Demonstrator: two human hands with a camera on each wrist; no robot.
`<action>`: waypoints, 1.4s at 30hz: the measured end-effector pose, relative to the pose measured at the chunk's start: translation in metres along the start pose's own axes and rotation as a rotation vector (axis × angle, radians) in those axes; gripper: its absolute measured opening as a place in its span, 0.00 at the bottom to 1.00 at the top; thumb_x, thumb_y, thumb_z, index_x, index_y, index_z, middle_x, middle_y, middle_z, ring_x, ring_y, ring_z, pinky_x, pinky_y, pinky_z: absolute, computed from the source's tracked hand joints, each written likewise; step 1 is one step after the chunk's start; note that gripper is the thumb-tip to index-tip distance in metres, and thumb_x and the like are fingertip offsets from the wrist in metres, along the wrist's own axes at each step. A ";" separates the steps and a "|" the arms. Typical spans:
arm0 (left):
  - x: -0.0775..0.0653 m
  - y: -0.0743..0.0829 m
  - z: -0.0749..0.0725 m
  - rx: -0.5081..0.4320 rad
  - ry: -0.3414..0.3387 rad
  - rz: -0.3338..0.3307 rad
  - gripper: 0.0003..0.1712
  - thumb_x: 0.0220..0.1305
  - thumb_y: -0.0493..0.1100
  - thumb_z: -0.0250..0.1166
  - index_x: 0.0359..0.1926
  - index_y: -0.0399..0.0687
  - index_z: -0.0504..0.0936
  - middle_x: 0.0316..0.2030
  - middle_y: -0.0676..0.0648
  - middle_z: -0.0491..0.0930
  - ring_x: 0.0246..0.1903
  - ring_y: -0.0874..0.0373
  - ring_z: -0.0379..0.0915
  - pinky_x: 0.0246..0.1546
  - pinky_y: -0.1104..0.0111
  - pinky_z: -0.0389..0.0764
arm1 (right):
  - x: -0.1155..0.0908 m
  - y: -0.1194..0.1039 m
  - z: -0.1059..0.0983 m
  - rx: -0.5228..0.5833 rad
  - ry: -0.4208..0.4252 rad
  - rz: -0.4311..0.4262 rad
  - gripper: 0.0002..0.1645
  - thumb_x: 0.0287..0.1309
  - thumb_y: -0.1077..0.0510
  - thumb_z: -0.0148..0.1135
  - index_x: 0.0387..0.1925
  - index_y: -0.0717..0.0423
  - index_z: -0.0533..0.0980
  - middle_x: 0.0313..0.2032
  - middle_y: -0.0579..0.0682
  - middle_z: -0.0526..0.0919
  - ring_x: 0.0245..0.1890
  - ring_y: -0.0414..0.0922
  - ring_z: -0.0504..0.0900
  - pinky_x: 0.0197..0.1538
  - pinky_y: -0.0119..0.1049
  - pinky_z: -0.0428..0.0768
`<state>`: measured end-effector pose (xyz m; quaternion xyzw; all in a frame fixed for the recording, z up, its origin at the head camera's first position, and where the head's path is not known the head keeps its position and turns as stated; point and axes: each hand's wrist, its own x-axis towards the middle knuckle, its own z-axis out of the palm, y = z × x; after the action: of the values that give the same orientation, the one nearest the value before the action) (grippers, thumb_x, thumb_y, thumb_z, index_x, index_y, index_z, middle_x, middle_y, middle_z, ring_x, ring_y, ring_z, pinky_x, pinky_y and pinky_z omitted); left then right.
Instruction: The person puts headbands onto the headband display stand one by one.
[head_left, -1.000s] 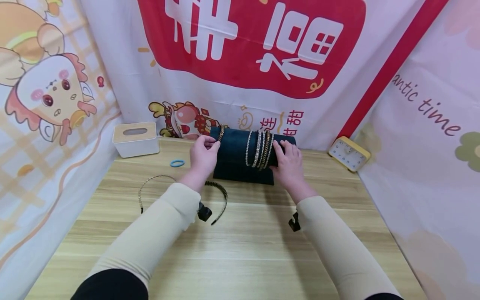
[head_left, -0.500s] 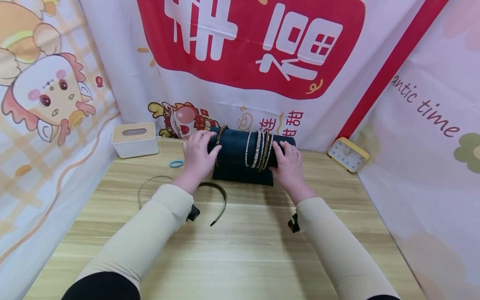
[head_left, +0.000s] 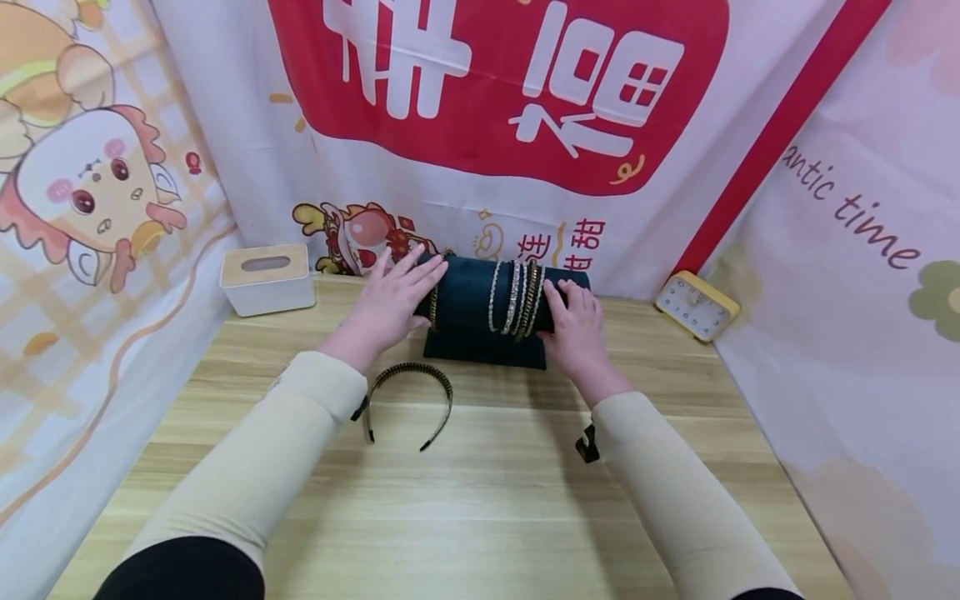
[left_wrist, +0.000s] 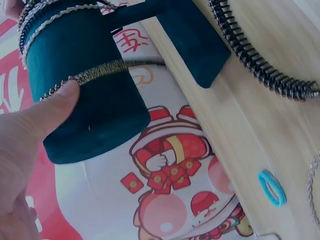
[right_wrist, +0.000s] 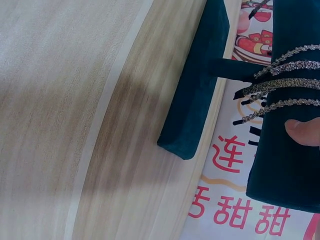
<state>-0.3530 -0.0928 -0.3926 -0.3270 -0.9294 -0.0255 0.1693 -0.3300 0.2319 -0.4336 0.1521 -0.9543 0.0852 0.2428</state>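
At the centre of the head view, a dark teal display roll point(head_left: 467, 292) sits crosswise above its base point(head_left: 483, 353) on a wood-grain table point(head_left: 465, 517); a cluster of beaded headbands point(head_left: 513, 300) arches over its right part, and one dark gold headband point(head_left: 432, 311) its left end. The person's left hand point(head_left: 390, 300) rests over that end, fingers extended and not clenched; the right hand point(head_left: 581, 329) grips the right end, fingers bent over it. A coiled headband point(head_left: 412, 367) lies loose, left of centre. In the left wrist view, the thumb touches the gold band at left; a blue hair tie point(left_wrist: 276, 184) lies lower right. In the right wrist view, the other thumb rests on the roll at the right edge. The bands look light, stiff and springy; they are probably best pinched near their tips, sparing the beads.
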 end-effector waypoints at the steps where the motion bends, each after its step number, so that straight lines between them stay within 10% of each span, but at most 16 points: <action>1: 0.002 0.002 -0.001 -0.010 -0.009 0.000 0.56 0.53 0.54 0.76 0.77 0.52 0.55 0.76 0.50 0.53 0.76 0.51 0.32 0.70 0.47 0.27 | 0.000 0.000 0.000 -0.002 -0.004 0.002 0.52 0.48 0.55 0.78 0.72 0.52 0.61 0.65 0.62 0.62 0.65 0.62 0.61 0.66 0.58 0.57; 14: 0.016 0.010 -0.013 -0.001 -0.158 0.052 0.56 0.57 0.43 0.75 0.78 0.47 0.50 0.77 0.46 0.47 0.73 0.48 0.47 0.70 0.48 0.50 | 0.000 0.001 -0.003 -0.025 -0.002 0.009 0.52 0.48 0.55 0.78 0.72 0.53 0.62 0.65 0.62 0.63 0.64 0.61 0.62 0.66 0.57 0.58; 42: 0.021 0.018 0.003 -0.082 -0.009 0.049 0.54 0.54 0.55 0.76 0.76 0.47 0.57 0.75 0.45 0.55 0.70 0.45 0.54 0.67 0.50 0.56 | 0.001 -0.001 -0.002 -0.032 -0.005 0.012 0.52 0.48 0.55 0.78 0.72 0.53 0.62 0.65 0.62 0.63 0.64 0.61 0.62 0.67 0.56 0.57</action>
<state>-0.3582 -0.0660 -0.3900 -0.3565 -0.9199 -0.0581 0.1524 -0.3292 0.2311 -0.4317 0.1430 -0.9570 0.0711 0.2421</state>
